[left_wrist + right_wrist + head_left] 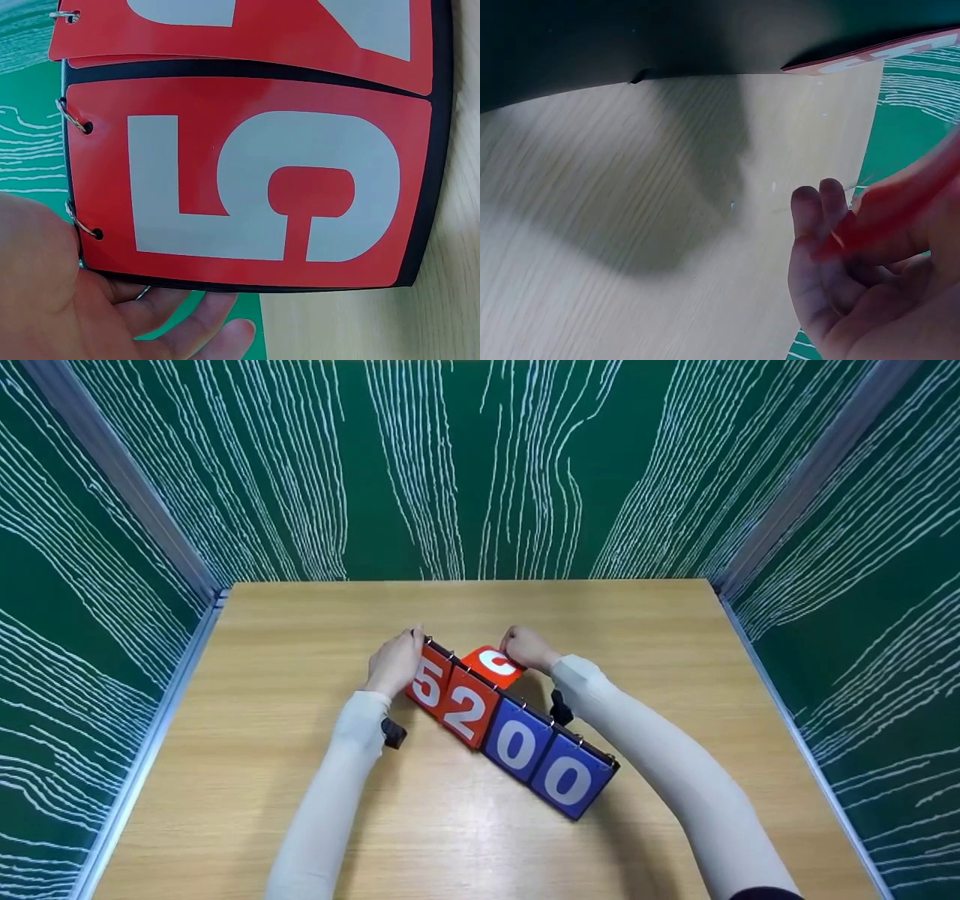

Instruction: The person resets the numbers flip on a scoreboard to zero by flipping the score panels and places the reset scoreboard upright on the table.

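Observation:
A flip scoreboard stands tilted at a slant on the table, with red cards reading 5 and 2 and blue cards reading 0 and 0 on its front. My left hand grips its top left corner, close to the ring beside the 5 card; part of the fingers passes behind the board. Behind the board, my right hand pinches the edge of a red number card that is turned over the top. In the right wrist view the card's red edge is blurred between the thumb and fingers.
The wooden table reaches back to a green wall with white wavy lines. Similar green panels and metal rails stand along both sides. Black wrist devices hang below both sleeves.

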Available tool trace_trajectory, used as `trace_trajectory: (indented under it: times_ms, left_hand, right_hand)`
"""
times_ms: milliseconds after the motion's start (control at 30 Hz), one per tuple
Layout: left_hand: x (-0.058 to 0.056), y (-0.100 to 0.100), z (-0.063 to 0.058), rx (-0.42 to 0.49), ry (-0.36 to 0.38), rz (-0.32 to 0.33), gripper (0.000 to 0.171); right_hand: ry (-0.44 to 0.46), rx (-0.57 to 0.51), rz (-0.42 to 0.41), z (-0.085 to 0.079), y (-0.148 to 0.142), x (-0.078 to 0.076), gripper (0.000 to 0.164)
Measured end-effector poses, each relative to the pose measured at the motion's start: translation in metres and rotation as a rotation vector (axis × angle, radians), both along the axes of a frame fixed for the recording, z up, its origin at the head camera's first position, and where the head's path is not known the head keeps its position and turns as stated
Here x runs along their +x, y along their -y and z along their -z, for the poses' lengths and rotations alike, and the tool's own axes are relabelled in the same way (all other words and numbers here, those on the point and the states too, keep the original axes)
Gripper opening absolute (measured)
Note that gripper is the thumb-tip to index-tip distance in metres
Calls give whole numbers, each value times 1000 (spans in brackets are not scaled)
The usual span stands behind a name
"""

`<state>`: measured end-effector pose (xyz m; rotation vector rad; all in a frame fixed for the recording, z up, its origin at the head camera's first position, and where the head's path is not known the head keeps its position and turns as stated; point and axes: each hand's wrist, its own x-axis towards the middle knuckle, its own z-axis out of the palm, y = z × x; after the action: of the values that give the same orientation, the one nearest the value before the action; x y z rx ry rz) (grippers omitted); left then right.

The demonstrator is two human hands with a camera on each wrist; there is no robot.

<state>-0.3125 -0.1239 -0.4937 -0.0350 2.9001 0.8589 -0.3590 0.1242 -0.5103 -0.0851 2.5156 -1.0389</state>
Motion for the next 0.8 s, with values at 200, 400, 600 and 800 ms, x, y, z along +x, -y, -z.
trace_trajectory:
  times_ms: [200,400,600,800]
  left_hand:
    - [0,0,0,-2,-12,-1,71]
    - [0,0,0,2,-7,4,71]
    - [-1,0,0,7,7,2,71]
    - [0,-1,-1,30,38,-9,71]
  right_hand:
    - [-14,-40,34,-6,-2,0,22]
    - [-36,-77,65,-11,-8,1,22]
    - [-13,-129,110,-19,-13,1,25]
    - [-64,-152,126,-27,-18,5,28]
